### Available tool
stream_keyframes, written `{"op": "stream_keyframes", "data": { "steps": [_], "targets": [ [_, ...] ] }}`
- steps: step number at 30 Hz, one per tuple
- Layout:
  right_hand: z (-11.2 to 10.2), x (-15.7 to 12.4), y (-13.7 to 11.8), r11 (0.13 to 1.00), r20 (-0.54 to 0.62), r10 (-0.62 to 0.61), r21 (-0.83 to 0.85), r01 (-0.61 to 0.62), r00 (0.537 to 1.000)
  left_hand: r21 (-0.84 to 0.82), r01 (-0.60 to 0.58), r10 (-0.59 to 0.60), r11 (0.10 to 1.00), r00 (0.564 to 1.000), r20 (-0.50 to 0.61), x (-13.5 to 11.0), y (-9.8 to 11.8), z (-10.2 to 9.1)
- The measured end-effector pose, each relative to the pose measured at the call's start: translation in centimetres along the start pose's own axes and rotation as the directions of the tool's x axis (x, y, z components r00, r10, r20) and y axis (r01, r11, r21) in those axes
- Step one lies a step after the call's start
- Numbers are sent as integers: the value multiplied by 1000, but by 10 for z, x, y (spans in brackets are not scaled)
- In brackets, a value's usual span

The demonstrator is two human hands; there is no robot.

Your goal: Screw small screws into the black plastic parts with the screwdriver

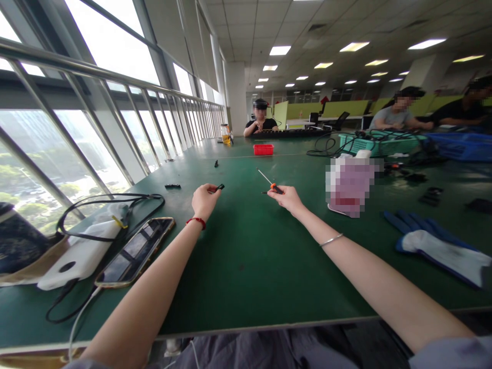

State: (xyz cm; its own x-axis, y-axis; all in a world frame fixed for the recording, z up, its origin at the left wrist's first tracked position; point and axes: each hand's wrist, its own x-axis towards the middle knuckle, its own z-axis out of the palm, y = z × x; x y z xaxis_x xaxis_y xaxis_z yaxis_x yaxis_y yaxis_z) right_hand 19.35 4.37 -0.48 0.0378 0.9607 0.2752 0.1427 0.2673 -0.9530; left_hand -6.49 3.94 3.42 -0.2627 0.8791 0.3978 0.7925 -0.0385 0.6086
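Observation:
My left hand (205,199), with a red bracelet at the wrist, pinches a small black part (220,187) whose exact kind I cannot make out. In my right hand (287,199) is a screwdriver (266,178) with an orange and black handle, its thin metal shaft pointing away and to the left. A small dark tip (264,192) shows beside the right fingertips; what it belongs to is unclear. Both hands are apart, over the green table (246,266). Two small black pieces lie beyond my left hand: a long one (172,186) and a shorter one (216,163).
A phone (134,251) with cables and a white case-like object (82,256) lie at left. Farther off stands a red basket (263,149). To the right are a blurred pink-white item (349,184), a glove (442,251), green (384,145) and blue baskets (459,147). People sit around.

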Motion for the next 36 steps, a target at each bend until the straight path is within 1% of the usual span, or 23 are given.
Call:
{"op": "stream_keyframes", "data": {
  "steps": [7,8,10,11,12,14,15,16,17,19,22,25,29,31,32,34,36],
  "targets": [
    [0,0,2,1000,13,-8,-14,8,1000,-7,6,-6,1000,1000,-12,2,-2,0],
    [0,0,2,1000,17,-8,-17,8,1000,-12,-4,5,1000,1000,1,2,-2,2],
    [0,0,2,1000,29,-7,-20,8,1000,-49,-65,69,997,993,93,1,-2,8],
    [0,0,2,1000,36,-7,-21,8,999,-80,-117,129,990,977,167,0,-2,12],
    [1,-1,2,1000,44,-6,-20,7,999,-115,-184,208,976,946,250,-2,-1,17],
    [2,-2,1,1000,61,-6,-18,7,998,-172,-325,367,930,846,388,-8,4,26],
    [2,-2,0,1000,70,-6,-16,7,998,-184,-387,428,903,796,428,-12,7,31],
    [3,-3,-1,1000,81,-6,-14,8,997,-180,-443,474,878,758,449,-16,10,34],
    [4,-4,-2,1000,93,-8,-12,9,996,-160,-489,505,858,741,443,-19,14,37],
    [5,-7,-6,1000,121,-12,-7,13,993,-120,-551,552,826,745,376,-26,21,39],
    [7,-12,-13,1000,168,-20,0,20,986,-141,-594,609,792,751,254,-33,30,38],
    [9,-15,-18,1000,211,-21,4,21,977,-167,-616,638,770,740,212,-36,37,35],
    [11,-17,-19,1000,268,-20,-2,22,963,-163,-625,646,763,732,216,-34,40,29],
    [12,-17,-20,999,271,-33,24,27,962,-192,-622,651,759,720,240,-31,38,26],
    [11,-17,-20,998,263,-42,50,29,964,-216,-620,657,754,708,260,-29,37,24],
    [9,-16,-21,995,230,-55,97,33,972,-259,-623,674,738,665,322,-25,34,21],
    [4,-14,-21,996,191,-59,79,44,980,-259,-632,678,730,622,391,-22,30,20]
  ]
}}
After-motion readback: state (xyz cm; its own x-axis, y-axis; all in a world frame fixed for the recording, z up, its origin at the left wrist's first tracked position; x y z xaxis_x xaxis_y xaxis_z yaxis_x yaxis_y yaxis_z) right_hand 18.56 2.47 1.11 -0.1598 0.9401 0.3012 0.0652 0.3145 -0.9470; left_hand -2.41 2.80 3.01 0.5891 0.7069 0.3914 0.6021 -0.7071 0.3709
